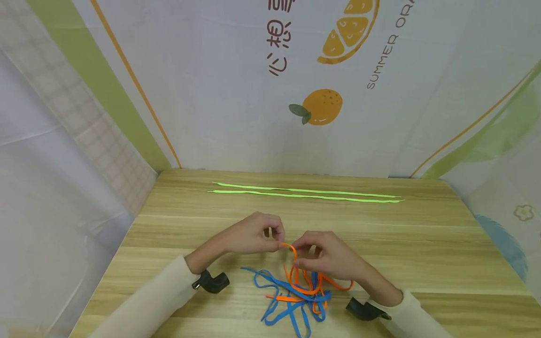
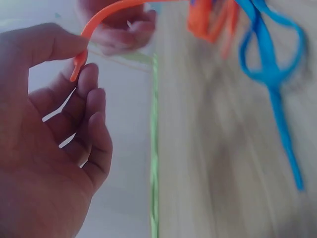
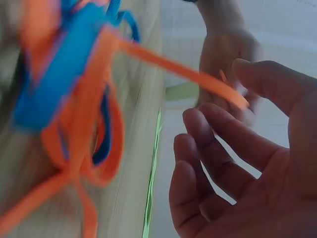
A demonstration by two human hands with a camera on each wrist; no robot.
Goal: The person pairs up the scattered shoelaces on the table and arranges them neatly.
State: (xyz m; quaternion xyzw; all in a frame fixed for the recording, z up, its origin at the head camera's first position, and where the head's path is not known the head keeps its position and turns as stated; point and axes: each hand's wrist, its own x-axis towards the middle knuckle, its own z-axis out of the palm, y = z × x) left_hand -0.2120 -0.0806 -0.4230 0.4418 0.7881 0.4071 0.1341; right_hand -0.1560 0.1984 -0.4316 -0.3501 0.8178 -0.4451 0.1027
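Observation:
My left hand pinches the tip of an orange shoelace between thumb and forefinger. From that tip the lace bends over to a loose tangle on the table, where orange loops lie across a blue shoelace. Close by on the right is my right hand, its thumb and forefinger parted around the stretch of orange lace. In the right wrist view a gap shows between those fingertips, and the lace passes beyond them. Part of the tangle is hidden beneath the right hand in the head view.
Two green shoelaces lie straight and side by side near the back of the wooden table. Behind the table hangs a white curtain printed with oranges. More cloth hangs at both sides.

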